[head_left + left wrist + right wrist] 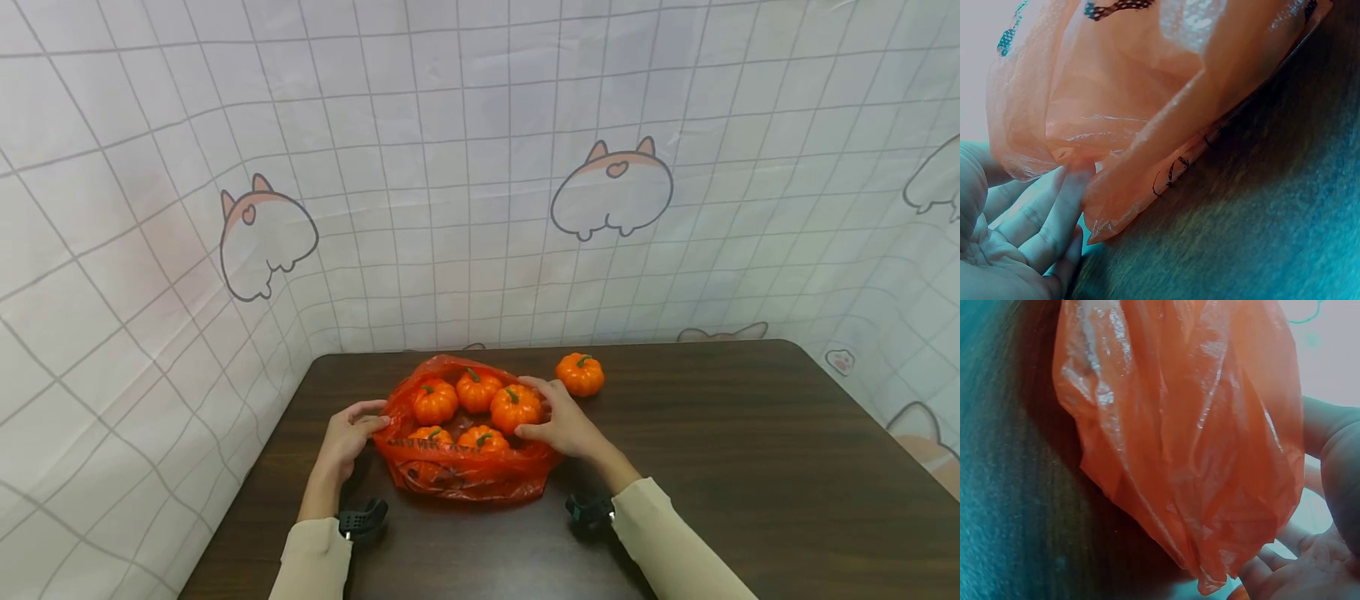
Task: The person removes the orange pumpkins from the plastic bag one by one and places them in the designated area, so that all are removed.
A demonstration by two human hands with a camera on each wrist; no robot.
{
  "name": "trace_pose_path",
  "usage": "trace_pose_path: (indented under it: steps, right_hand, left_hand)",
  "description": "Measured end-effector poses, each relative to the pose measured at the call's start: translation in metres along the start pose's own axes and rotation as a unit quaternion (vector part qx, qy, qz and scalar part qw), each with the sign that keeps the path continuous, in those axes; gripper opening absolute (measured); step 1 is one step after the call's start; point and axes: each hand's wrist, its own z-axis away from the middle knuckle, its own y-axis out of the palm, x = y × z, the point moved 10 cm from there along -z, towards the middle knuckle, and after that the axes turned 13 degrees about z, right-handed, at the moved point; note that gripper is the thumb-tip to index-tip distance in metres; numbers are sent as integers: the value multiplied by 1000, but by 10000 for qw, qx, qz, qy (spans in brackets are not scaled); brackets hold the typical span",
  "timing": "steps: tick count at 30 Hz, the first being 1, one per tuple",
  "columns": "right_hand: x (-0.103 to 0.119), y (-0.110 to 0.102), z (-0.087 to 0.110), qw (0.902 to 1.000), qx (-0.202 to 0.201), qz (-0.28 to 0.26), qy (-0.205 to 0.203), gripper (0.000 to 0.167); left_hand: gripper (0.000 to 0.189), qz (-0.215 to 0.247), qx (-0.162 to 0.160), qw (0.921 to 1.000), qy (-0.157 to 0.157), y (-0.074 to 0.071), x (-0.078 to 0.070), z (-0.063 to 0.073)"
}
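Note:
A red plastic bag (468,475) with dark print lies on the table, its mouth spread wide. Several small orange pumpkins (435,402) with green stems show inside it. My left hand (347,435) pinches the bag's left rim between thumb and fingers; in the left wrist view its fingertips (1079,172) meet the thin plastic. At the right side of the mouth, my right hand (558,418) curves thumb and fingers round a small pumpkin (515,407). In the right wrist view, the bag's wrinkled side (1179,437) hides that pumpkin and part of the hand.
Another small pumpkin (580,375) sits on the dark wooden table (720,450), just behind and right of my right hand. A white grid-patterned cloth (465,208) with cartoon animals hangs behind the table and along its sides.

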Motion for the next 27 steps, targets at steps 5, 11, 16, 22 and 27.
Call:
trace_pose_path:
  steps: [5,11,16,22,27]
  right_hand:
    - [2,-4,0,9999,2,-121,27,76]
    - [6,-11,2,9998,-6,-218,6,74]
    - [8,-18,3,9997,15,-230,34,75]
    - [8,-31,3,9994,29,-331,4,75]
    - [7,-48,6,9993,-109,-369,29,76]
  left_hand:
    - [38,-9,-2,10000,-3,0,0,0]
    - [38,-11,-15,10000,-15,0,0,0]
    - [38,13,14,10000,1,1,-1,1]
    - [38,4,-12,10000,27,0,-3,2]
    - [38,14,18,10000,32,1,-3,3]
